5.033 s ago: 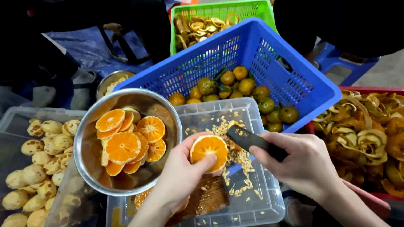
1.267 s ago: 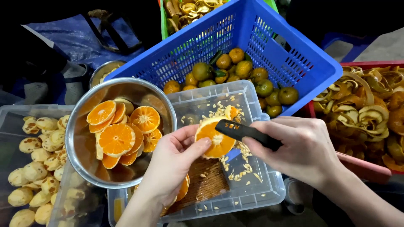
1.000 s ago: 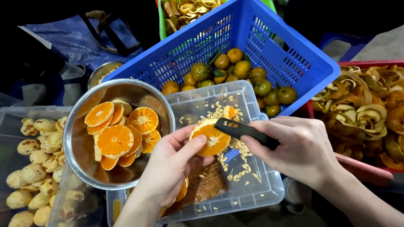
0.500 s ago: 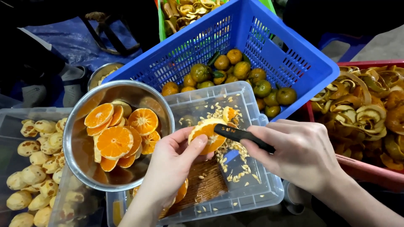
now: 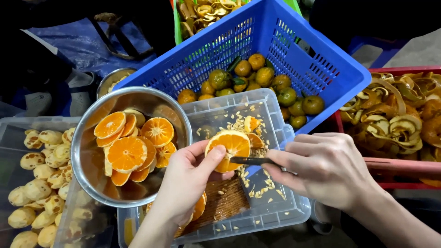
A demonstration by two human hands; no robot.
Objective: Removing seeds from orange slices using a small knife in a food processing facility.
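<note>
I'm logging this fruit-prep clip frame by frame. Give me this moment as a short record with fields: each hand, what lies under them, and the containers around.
Left hand: holds an orange half, cut face up
Right hand: holds a dark tool, tip at the half's edge
Below hands: clear tub scattered with seeds
Steel bowl: orange halves, left of the tub
Blue basket: whole green-orange fruits
Red crate: peels, at right
Far-left clear tub: peeled pale fruits
</note>
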